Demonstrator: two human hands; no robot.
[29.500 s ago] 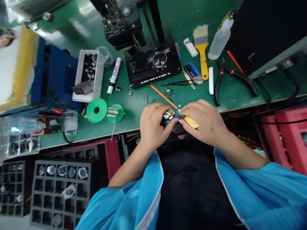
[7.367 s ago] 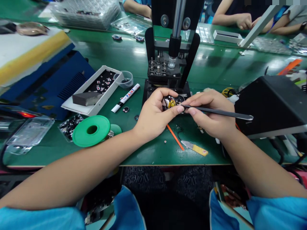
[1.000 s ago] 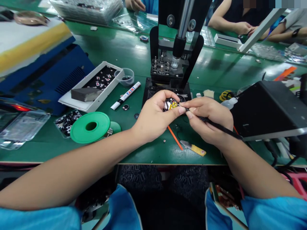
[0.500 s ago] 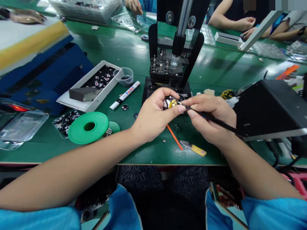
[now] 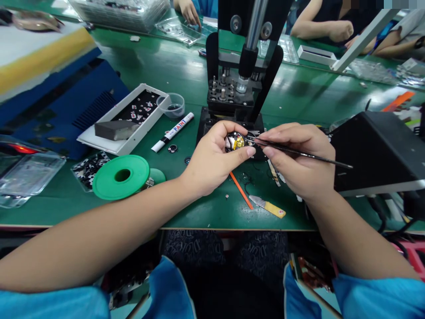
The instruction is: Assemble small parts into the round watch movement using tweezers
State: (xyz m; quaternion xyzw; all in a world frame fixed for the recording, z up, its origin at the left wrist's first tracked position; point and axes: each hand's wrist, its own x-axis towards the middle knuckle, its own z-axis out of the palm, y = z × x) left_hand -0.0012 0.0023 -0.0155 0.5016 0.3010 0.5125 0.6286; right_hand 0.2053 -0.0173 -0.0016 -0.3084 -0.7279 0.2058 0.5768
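Note:
My left hand (image 5: 212, 161) is closed, thumb and index finger pinching the edges of a small round electronic assembly (image 5: 237, 141) with gold, silver and black parts. Between the fingers of my right hand (image 5: 300, 159) lies a pair of slim black tweezers (image 5: 308, 155). Their tips reach the right side of the round assembly; whether they grip anything there is too small to tell. Beneath both hands, an orange stick (image 5: 241, 190) and a small knife with a yellow handle (image 5: 268, 207) lie on the green table (image 5: 189, 210).
A black press (image 5: 232, 97) stands just beyond my hands. To the left are a paint marker (image 5: 172, 133), a white box (image 5: 149, 119) with small parts, and a green spool (image 5: 139, 170). On the right sits a black case (image 5: 375, 150). Co-workers' hands show at the back.
My right hand has shifted slightly right and turned, so the tweezers lie flatter, with their tips still at the assembly. My left hand has barely moved.

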